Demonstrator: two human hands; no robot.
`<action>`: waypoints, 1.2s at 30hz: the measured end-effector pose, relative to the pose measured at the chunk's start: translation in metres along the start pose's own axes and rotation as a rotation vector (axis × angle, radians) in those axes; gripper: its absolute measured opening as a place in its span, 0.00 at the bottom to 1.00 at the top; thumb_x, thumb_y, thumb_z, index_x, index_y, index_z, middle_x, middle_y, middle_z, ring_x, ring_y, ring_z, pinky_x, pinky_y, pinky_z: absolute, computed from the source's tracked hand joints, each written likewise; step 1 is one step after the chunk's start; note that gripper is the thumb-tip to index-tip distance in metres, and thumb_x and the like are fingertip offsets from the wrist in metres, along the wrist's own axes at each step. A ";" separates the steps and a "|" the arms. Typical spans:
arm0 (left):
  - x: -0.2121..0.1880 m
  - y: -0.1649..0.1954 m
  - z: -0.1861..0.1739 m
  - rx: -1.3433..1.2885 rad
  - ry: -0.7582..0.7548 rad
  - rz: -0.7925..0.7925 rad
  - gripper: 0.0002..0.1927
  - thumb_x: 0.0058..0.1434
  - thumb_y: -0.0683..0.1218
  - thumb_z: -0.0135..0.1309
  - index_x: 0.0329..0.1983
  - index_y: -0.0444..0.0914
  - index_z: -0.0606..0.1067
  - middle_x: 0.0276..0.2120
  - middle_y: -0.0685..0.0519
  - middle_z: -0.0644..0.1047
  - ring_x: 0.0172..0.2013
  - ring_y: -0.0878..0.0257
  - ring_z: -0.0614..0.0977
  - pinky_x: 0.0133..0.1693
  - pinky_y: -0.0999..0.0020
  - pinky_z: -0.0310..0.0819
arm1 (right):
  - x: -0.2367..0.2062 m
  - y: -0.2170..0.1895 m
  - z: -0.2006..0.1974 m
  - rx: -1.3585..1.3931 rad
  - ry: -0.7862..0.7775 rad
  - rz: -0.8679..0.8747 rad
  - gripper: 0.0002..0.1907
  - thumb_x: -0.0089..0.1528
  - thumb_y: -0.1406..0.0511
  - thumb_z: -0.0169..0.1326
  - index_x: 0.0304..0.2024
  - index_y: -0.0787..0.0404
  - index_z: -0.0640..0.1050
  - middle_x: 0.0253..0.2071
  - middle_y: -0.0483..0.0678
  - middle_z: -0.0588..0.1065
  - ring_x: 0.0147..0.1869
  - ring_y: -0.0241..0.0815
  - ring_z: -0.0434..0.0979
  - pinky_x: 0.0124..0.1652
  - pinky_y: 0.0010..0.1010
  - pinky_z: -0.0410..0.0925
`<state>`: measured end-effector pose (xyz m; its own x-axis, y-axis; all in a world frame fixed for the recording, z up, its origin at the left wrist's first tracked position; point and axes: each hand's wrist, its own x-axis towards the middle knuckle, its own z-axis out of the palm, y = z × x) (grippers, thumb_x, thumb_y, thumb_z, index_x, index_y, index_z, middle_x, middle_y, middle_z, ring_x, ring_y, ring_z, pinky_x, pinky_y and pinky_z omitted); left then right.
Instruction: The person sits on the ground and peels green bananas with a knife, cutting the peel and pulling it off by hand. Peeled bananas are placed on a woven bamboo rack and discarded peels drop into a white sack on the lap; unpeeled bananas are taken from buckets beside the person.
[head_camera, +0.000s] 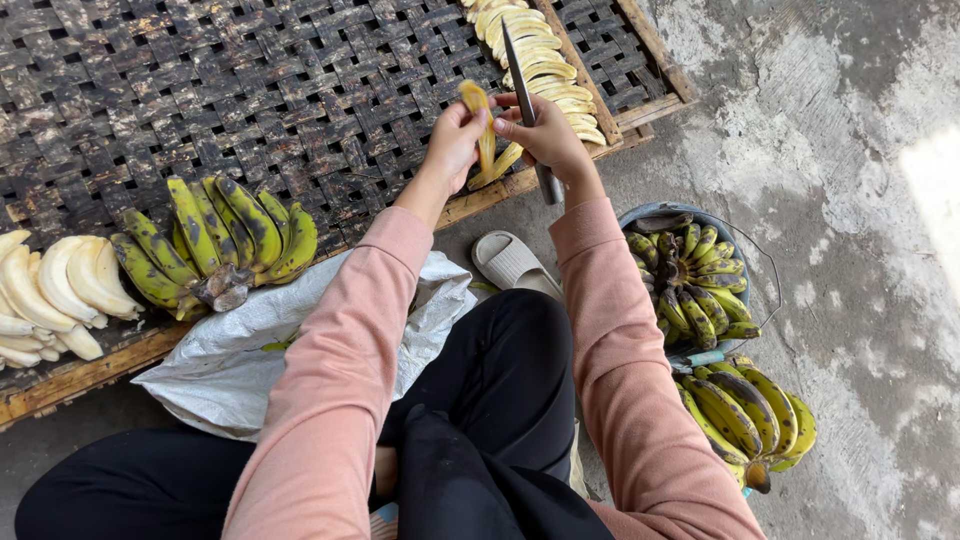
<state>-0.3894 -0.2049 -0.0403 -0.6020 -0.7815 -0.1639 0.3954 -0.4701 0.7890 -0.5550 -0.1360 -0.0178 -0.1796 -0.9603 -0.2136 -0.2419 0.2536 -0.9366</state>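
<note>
The left hand is raised over the near edge of a dark woven bamboo tray, its grip closed around a peeled banana that stands upright, the yellow tip showing above the fingers and a thin slice hanging below. The right hand sits just beside it, touching it at the fingertips, its grip closed on the handle of a long knife; the blade points away toward the far side of the tray and the handle end sticks out below the wrist. Both arms wear pink sleeves.

On the far right of the tray, a row of pale banana slices lies overlapping, just beyond the knife. To the left on the tray rests a bunch of green-yellow, black-spotted bananas, and further left a pile of peeled whitish bananas. A white sack lies near the person's left knee, partly under the tray's edge. A beige sandal sits on the concrete floor between the arms. To the right, a basin holds more spotted bananas, and another bunch lies nearer on the floor.
</note>
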 end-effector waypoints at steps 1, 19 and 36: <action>0.002 0.000 0.001 0.049 0.097 0.006 0.12 0.71 0.46 0.51 0.55 0.37 0.75 0.49 0.51 0.78 0.49 0.63 0.81 0.50 0.60 0.81 | 0.006 0.004 -0.001 -0.107 0.048 0.006 0.23 0.62 0.62 0.66 0.59 0.59 0.78 0.42 0.43 0.77 0.30 0.32 0.71 0.28 0.28 0.65; -0.003 0.012 -0.024 -0.013 0.582 0.037 0.10 0.68 0.45 0.52 0.49 0.39 0.74 0.49 0.50 0.78 0.49 0.59 0.82 0.51 0.61 0.83 | 0.023 0.027 -0.031 -0.737 -0.199 0.025 0.10 0.62 0.63 0.63 0.45 0.57 0.81 0.38 0.50 0.80 0.42 0.47 0.79 0.43 0.37 0.71; -0.006 -0.006 0.002 0.783 0.366 -0.190 0.07 0.61 0.42 0.60 0.42 0.39 0.79 0.39 0.47 0.85 0.40 0.58 0.87 0.42 0.64 0.82 | 0.009 0.013 -0.028 -0.031 0.001 0.242 0.09 0.62 0.64 0.62 0.42 0.61 0.81 0.29 0.41 0.79 0.23 0.28 0.67 0.22 0.23 0.60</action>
<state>-0.3891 -0.1968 -0.0428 -0.2959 -0.8644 -0.4065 -0.3582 -0.2941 0.8861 -0.5863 -0.1380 -0.0237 -0.2370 -0.8712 -0.4300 -0.2205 0.4793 -0.8495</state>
